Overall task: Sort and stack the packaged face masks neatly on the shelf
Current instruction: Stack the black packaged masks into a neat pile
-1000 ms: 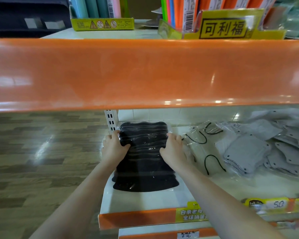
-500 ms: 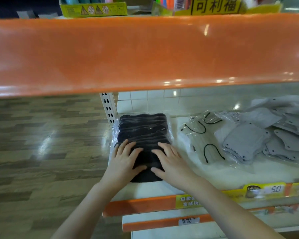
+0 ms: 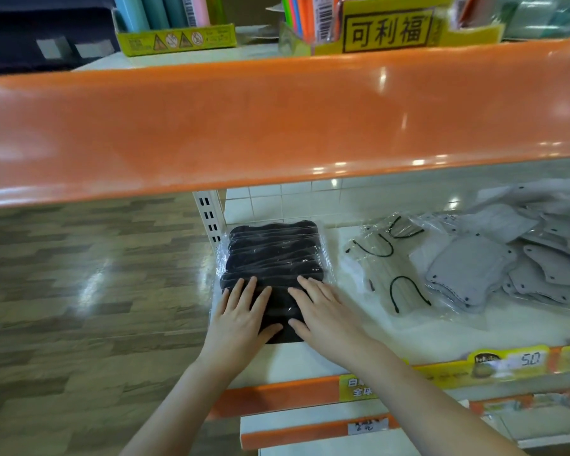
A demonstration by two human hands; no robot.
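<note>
At the left end of the white shelf (image 3: 309, 363) lies the black stack (image 3: 273, 255), a pile of dark masks in clear wrap, and everything else can be placed from it. Its left edge runs just beside the slotted upright (image 3: 208, 215), with the wrap almost at the post, and its far edge stops short of the tiled back wall (image 3: 277, 199), leaving a thin strip of bare shelf behind. Both hands rest flat on the near half of the black stack, fingers straight and spread, neither curled round anything: the left hand (image 3: 240, 320) covers the near left corner, its thumb reaching toward the middle, and the right hand (image 3: 323, 311) covers the near right part, its fingers pointing away from the person. Between the near edge of the black stack and the orange lip (image 3: 277, 394) of the shelf there is a band of open white surface. To the right of the black stack a narrow bare gap separates it from the clear packs (image 3: 388, 268) with black ear loops, which lie tilted and overlapping. Farther right from the black stack the grey masks (image 3: 471, 271) sprawl in a loose heap toward the picture's edge. Above the black stack the orange upper shelf (image 3: 277, 126) overhangs, limiting the height of the opening. Left of the black stack, beyond the upright, is wood-patterned floor (image 3: 79, 291).
</note>
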